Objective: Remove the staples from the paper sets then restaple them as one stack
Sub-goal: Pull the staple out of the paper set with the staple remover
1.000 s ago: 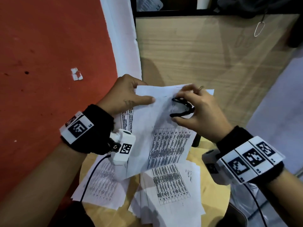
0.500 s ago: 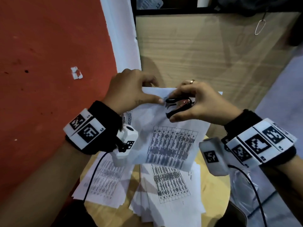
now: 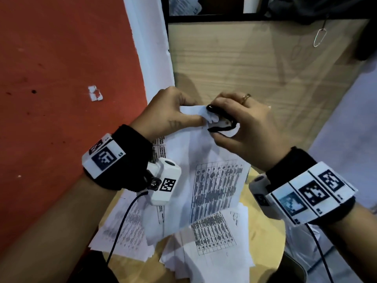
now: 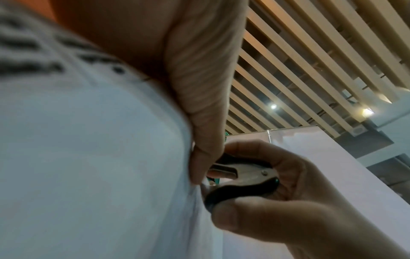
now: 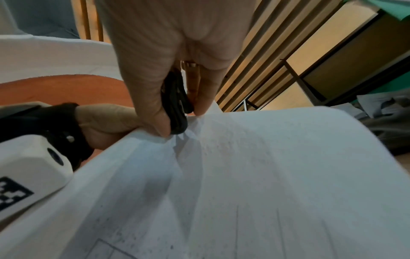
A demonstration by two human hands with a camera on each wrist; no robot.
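step: unstapling | left hand pinches paper set corner, 12 o'clock | right hand squeezes staple remover | next: pull staple free

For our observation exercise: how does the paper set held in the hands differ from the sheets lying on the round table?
The held paper set hangs lifted, pinched by the left hand; the table sheets lie flat, untouched. Its top corner is crumpled at the staple remover gripped by the right hand; theirs lie loosely fanned. Both are white with printed tables.
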